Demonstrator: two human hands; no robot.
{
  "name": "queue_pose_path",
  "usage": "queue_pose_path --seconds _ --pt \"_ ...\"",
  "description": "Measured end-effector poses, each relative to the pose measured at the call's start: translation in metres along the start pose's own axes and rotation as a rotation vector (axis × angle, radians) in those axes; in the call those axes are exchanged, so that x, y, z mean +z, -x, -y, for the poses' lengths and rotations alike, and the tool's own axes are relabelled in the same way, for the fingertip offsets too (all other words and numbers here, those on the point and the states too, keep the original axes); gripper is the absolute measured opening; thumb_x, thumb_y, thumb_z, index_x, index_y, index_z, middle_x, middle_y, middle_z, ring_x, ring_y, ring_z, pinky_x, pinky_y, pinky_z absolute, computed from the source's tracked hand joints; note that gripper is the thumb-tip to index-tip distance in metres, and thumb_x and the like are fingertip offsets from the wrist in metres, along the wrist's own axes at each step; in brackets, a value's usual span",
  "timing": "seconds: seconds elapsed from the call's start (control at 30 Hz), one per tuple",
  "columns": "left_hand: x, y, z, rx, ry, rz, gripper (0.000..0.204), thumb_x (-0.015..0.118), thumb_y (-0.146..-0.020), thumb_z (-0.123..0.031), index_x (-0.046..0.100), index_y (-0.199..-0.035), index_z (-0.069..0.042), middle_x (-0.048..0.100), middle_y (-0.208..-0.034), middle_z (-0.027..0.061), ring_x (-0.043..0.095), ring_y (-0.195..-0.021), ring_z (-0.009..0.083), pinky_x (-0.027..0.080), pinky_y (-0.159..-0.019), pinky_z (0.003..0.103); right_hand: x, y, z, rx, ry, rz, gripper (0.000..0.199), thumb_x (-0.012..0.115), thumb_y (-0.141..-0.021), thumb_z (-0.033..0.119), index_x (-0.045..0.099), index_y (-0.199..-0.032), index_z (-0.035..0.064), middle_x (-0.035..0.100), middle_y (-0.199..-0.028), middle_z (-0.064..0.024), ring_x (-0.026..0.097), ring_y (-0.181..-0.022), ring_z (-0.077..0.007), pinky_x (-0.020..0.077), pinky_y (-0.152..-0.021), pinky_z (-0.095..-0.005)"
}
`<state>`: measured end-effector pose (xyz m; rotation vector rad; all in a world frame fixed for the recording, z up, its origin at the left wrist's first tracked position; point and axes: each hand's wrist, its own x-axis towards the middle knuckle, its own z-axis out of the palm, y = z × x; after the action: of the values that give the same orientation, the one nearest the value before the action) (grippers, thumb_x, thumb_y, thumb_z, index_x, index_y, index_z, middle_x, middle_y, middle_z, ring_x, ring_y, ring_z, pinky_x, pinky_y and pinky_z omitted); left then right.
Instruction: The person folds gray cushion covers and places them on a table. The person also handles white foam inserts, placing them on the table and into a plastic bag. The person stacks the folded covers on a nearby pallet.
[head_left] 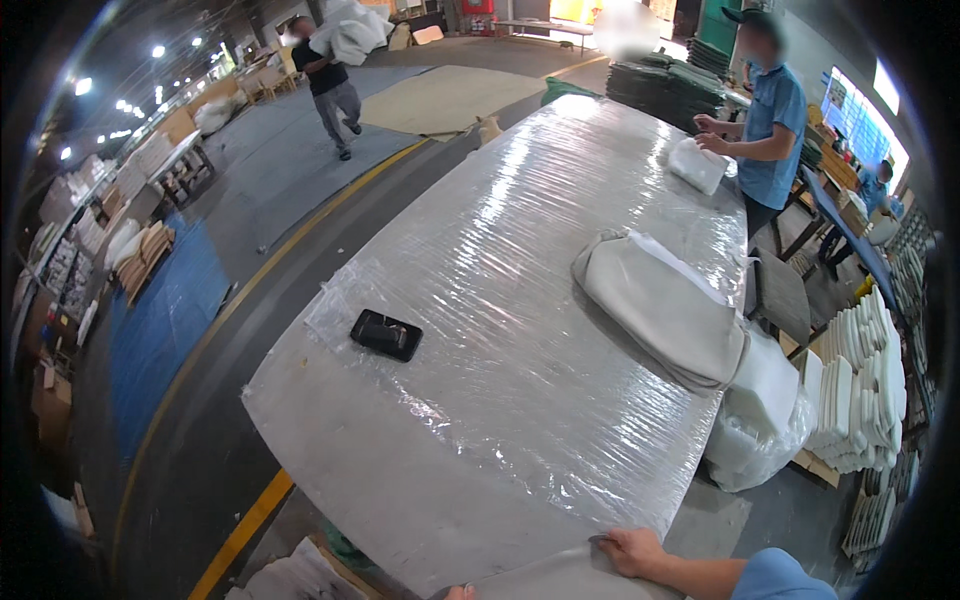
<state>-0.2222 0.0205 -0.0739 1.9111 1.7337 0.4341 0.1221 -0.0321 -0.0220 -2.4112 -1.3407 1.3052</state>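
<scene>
From where I stand, the grey cover [555, 580] lies at six o'clock on the film-wrapped table [480, 395]. At five, the right hand [632, 553] pinches its edge between fingers; I cannot tell the cropped left hand's [461, 593] grip. Even tension should limit creases.

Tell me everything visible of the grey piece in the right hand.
The grey piece looks smooth and flexible, like fabric or leather. It is at the near end of the plastic-wrapped table, cut off by the picture's lower edge, its full shape hidden. The right hand grips its far edge; the left hand, barely showing, is by its left side, contact unclear.
</scene>
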Motion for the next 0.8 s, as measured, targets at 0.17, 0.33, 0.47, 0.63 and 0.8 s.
queue_pose_path --seconds 0.17,0.33,0.47,0.63,0.8 --pt "0.001 -0.002 -0.003 -0.039 -0.005 0.049 0.029 0.061 -0.101 -0.037 0.068 -0.086 -0.013 0.067 -0.073 0.0211 0.066 -0.07 0.0455 0.05 -0.062 0.057 -0.002 -0.002 0.002 -0.05 0.095 -0.042 0.034 0.06 -0.097 0.043 0.067 -0.093 0.0097 0.069 -0.079 -0.0209 0.068 -0.08 -0.0443 0.0539 -0.072 -0.0533" --pt "-0.001 -0.003 -0.007 -0.032 0.034 0.023 0.03 0.061 -0.101 -0.038 0.068 -0.085 -0.013 0.067 -0.073 0.0212 0.066 -0.069 0.0451 0.049 -0.061 0.057 0.002 -0.001 -0.001 -0.049 0.094 -0.063 0.034 0.061 -0.097 0.042 0.067 -0.091 0.0088 0.068 -0.078 -0.0213 0.068 -0.079 -0.0447 0.0539 -0.071 -0.0536" --pt "-0.004 -0.004 -0.009 -0.07 0.059 0.042 0.03 0.061 -0.101 -0.039 0.067 -0.085 -0.014 0.066 -0.072 0.0208 0.065 -0.068 0.0453 0.049 -0.061 0.057 0.003 -0.002 -0.003 -0.072 0.073 -0.088 0.034 0.061 -0.097 0.042 0.069 -0.091 0.0089 0.069 -0.079 -0.0211 0.069 -0.08 -0.0443 0.0542 -0.071 -0.0534" --pt "-0.002 -0.004 -0.008 -0.072 -0.015 0.013 0.032 0.06 -0.101 -0.041 0.065 -0.084 -0.015 0.066 -0.073 0.0204 0.064 -0.071 0.0463 0.048 -0.063 0.057 0.002 -0.001 -0.001 -0.07 0.068 -0.091 0.034 0.061 -0.097 0.042 0.069 -0.091 0.0092 0.07 -0.08 -0.0205 0.069 -0.079 -0.0437 0.0545 -0.071 -0.0528" --pt "0.001 -0.003 -0.001 -0.073 0.004 0.048 0.034 0.057 -0.102 -0.045 0.066 -0.088 -0.015 0.067 -0.077 0.0211 0.064 -0.075 0.0478 0.048 -0.067 0.058 0.004 -0.001 -0.004 -0.078 0.068 -0.097 0.035 0.061 -0.097 0.043 0.069 -0.092 0.0097 0.07 -0.079 -0.0202 0.069 -0.078 -0.0433 0.0543 -0.07 -0.0525"
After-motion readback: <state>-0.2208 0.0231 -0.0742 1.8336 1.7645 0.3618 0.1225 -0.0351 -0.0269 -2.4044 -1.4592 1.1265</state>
